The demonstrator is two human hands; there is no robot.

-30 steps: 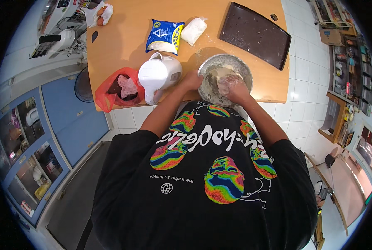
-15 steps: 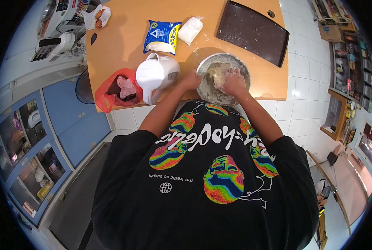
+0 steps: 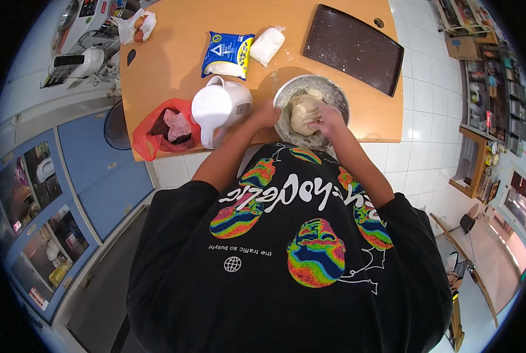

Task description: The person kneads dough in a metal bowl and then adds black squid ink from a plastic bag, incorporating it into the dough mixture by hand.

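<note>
A round metal bowl, its inner wall smeared with flour and dough, stands at the table's near edge. Inside it is a pale lump of dough. My right hand reaches in from the right, fingers curled onto the dough's right side. The bowl's left rim is held by my left hand, whose fingertips are partly hidden against it. Close to my left forearm is a white plastic jug with a handle.
A red plastic bag lies left of the jug. Farther back are a blue-and-yellow flour packet and a white bag. A dark baking tray rests at the far right, with brown eggs in wrapping at the far left.
The dough now shows as a larger, rounder lump bulging up in the bowl. My right hand has shifted slightly around its right side. My left hand stays at the rim.
</note>
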